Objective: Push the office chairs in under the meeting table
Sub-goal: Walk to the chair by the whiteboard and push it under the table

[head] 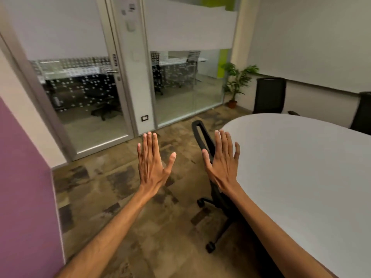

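Note:
A white oval meeting table (301, 167) fills the right side of the head view. A black office chair (202, 137) stands tucked against the table's left edge, its thin backrest seen edge-on and its wheeled base (216, 235) on the floor. My right hand (222, 163) is raised flat with fingers spread, in front of that backrest; contact cannot be told. My left hand (152, 161) is held up open over the floor, left of the chair, holding nothing. Two more black chairs, one behind the table's far end (270, 95) and one at the right edge (363, 113), stand at the far side.
A glass wall and glass door (84, 93) close off the room ahead. A potted plant (236, 83) stands in the far corner. A purple wall (22, 187) is close on my left. Patterned carpet (120, 197) lies between wall and table.

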`<state>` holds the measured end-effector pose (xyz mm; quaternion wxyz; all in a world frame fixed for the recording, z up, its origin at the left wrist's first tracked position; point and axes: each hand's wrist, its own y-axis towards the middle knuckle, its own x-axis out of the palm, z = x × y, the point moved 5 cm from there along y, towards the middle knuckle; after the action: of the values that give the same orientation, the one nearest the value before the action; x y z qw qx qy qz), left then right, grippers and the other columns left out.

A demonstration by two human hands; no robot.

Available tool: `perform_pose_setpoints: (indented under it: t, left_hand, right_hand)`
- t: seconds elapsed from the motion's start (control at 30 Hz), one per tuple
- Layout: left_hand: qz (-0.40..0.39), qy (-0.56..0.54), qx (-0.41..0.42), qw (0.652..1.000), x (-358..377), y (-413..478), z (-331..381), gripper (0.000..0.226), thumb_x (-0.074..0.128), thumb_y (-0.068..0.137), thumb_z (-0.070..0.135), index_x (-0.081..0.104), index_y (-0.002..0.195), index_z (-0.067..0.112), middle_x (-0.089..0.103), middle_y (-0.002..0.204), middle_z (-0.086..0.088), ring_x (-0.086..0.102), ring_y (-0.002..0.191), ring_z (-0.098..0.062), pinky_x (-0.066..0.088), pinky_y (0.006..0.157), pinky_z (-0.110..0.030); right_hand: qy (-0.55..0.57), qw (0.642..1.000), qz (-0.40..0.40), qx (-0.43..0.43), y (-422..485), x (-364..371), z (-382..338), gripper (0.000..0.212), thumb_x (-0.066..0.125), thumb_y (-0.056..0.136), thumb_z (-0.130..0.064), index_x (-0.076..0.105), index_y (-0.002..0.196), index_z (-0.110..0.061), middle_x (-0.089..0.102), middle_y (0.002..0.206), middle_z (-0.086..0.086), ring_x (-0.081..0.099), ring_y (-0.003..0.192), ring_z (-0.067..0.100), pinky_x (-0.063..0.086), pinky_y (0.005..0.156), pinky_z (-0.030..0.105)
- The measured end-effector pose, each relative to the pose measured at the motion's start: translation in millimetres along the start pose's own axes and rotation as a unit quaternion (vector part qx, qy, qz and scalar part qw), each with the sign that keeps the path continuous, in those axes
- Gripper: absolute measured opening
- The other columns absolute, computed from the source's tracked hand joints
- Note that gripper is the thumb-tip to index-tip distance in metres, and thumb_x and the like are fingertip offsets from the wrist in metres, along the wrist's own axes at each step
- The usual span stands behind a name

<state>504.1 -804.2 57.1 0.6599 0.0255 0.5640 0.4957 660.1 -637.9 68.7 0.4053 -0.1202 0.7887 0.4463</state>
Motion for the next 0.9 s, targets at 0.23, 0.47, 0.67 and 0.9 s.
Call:
perform_pose_setpoints:
  t: [0.23,0.47,0.67,0.9]
  left_hand:
    - [0.013,0.048,-0.007,0.999,-2.0,59.6,-74.9,0.086,0.026,0.093,0.062,0.0,0.154,0.007,-0.004,0.163,-0.012,-0.009,0.15,-0.022,0.0,0.122,-0.047]
    - [0.007,0.056,-0.024,0.998,37.8,140.8,-138.9,0.086,0.025,0.094,0.062,-0.002,0.154,0.007,-0.006,0.163,-0.012,-0.011,0.15,-0.021,-0.001,0.122,-0.047]
    - [0.0,0.065,-0.008,0.998,103.6,227.4,-173.4,0.085,0.026,0.095,0.061,-0.004,0.154,0.007,-0.008,0.163,-0.012,-0.011,0.15,-0.021,-0.002,0.122,-0.047]
    - [0.006,0.062,0.002,0.998,187.3,369.6,-198.8,0.085,0.021,0.094,0.063,-0.003,0.154,0.007,-0.009,0.162,-0.011,-0.011,0.15,-0.021,0.001,0.122,-0.048]
  right_hand:
    - [0.019,1.0,0.012,-0.016,66.0,63.8,-56.7,0.071,0.027,0.097,-0.056,0.015,0.155,-0.017,0.012,0.163,0.003,0.002,0.15,0.015,0.005,0.12,0.046]
    - [0.018,0.999,0.001,-0.033,158.1,148.1,-79.5,0.072,0.031,0.098,-0.054,0.012,0.155,-0.015,0.011,0.163,0.004,0.001,0.15,0.017,0.008,0.119,0.05]
    - [0.011,0.999,0.004,-0.031,239.7,227.6,-63.8,0.073,0.031,0.098,-0.054,0.01,0.155,-0.014,0.009,0.164,0.005,-0.001,0.15,0.016,0.004,0.12,0.049]
    - [0.01,0.999,0.01,-0.029,373.2,311.0,-36.8,0.073,0.029,0.099,-0.055,0.006,0.156,-0.016,0.004,0.164,0.003,-0.004,0.15,0.015,0.003,0.12,0.048]
